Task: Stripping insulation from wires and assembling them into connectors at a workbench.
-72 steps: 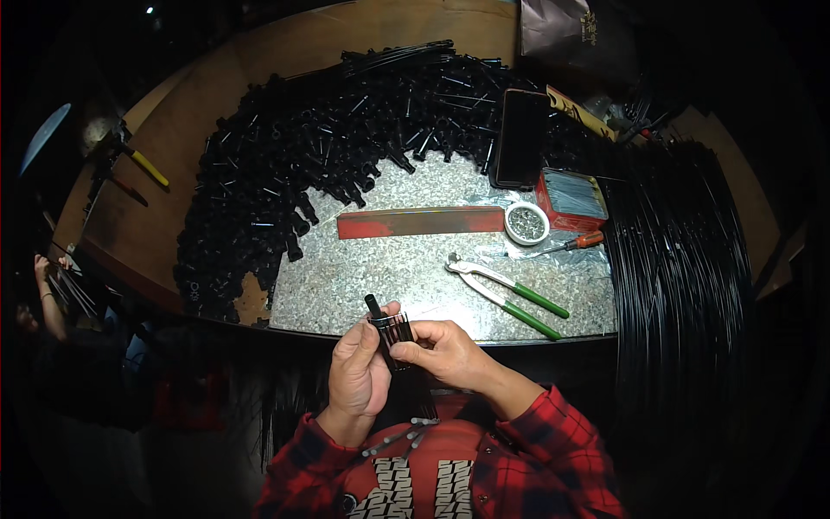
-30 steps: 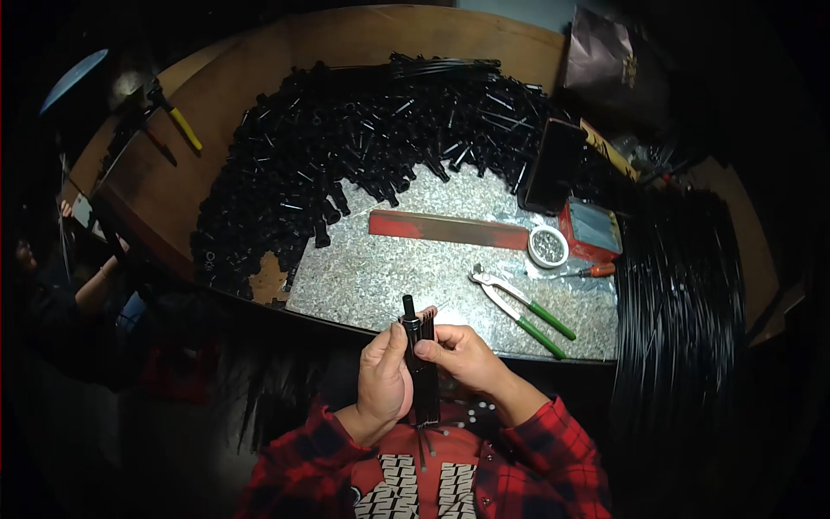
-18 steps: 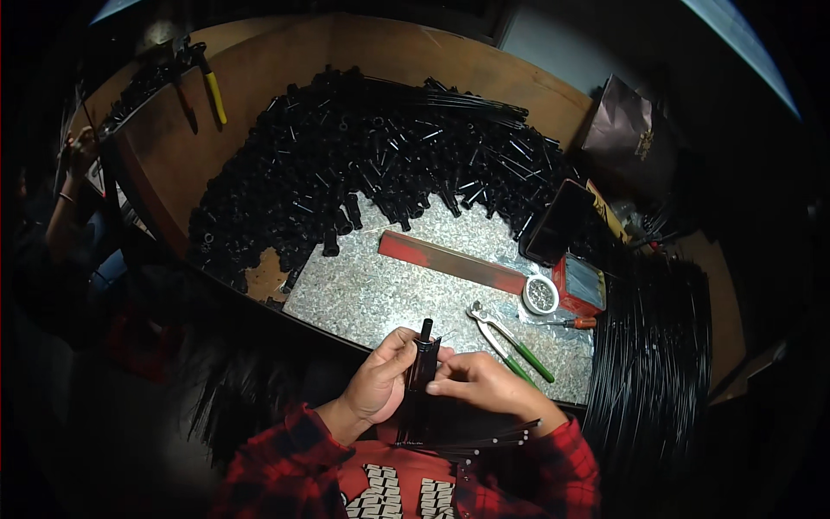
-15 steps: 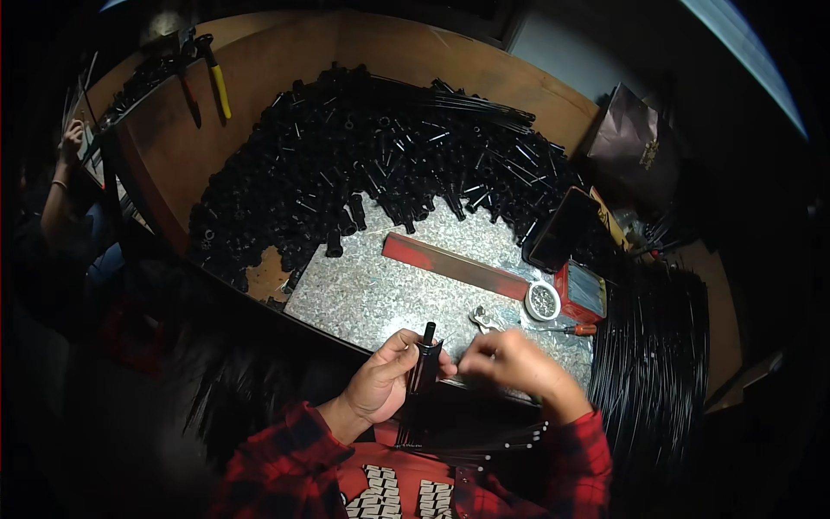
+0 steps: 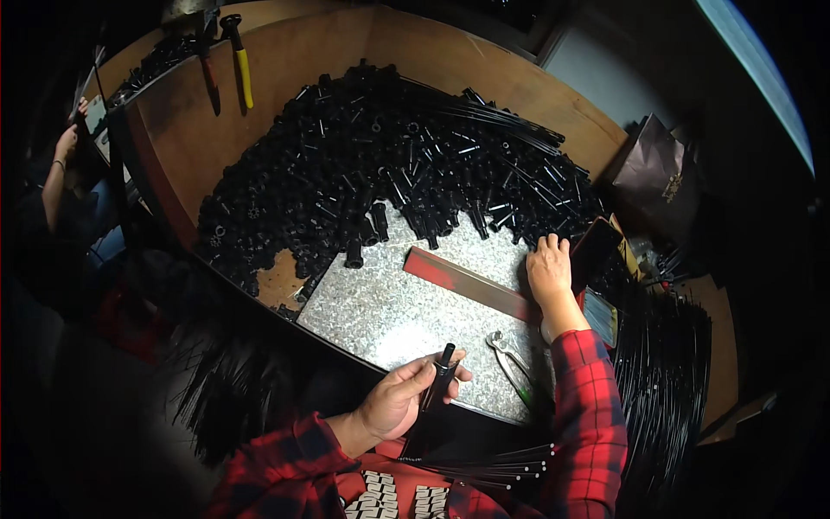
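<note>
Black tubular part [image 5: 443, 374] — in left hand [image 5: 396, 405], tip protruding — lower end unclear.

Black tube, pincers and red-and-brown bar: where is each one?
Black tube [image 5: 439, 381], head view: middle of its body.
Pincers [image 5: 510, 369], head view: silver part of one handle.
Red-and-brown bar [image 5: 467, 284], head view: middle of its upper face.
</note>
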`<state>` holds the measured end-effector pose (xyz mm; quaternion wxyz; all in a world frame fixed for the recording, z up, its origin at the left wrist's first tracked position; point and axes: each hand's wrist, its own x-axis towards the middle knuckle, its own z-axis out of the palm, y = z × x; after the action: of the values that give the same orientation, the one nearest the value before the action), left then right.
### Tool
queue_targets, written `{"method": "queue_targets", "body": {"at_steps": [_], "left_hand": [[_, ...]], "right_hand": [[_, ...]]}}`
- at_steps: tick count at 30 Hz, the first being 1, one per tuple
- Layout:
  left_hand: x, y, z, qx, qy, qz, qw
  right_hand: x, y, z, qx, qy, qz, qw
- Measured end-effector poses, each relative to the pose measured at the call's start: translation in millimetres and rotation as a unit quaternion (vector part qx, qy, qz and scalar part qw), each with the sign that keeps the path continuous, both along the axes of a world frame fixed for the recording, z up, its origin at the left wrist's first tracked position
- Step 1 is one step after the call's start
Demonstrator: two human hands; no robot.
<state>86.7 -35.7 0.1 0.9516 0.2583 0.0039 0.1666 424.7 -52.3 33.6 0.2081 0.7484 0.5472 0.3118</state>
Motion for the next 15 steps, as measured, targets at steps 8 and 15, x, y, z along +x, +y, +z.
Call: {"method": "queue_targets", "body": {"at_steps": [8, 15], "left_hand": [[0, -7, 8, 0.071, 0.030, 0.015, 0.997], [0, -14, 7, 0.101, 0.041, 0.039, 0.993]], "right_hand": [[-18, 0, 14, 0.118, 0.158, 0.115, 0.974], [-125, -17, 57, 0.235, 0.891, 0.058, 0.383]]}}
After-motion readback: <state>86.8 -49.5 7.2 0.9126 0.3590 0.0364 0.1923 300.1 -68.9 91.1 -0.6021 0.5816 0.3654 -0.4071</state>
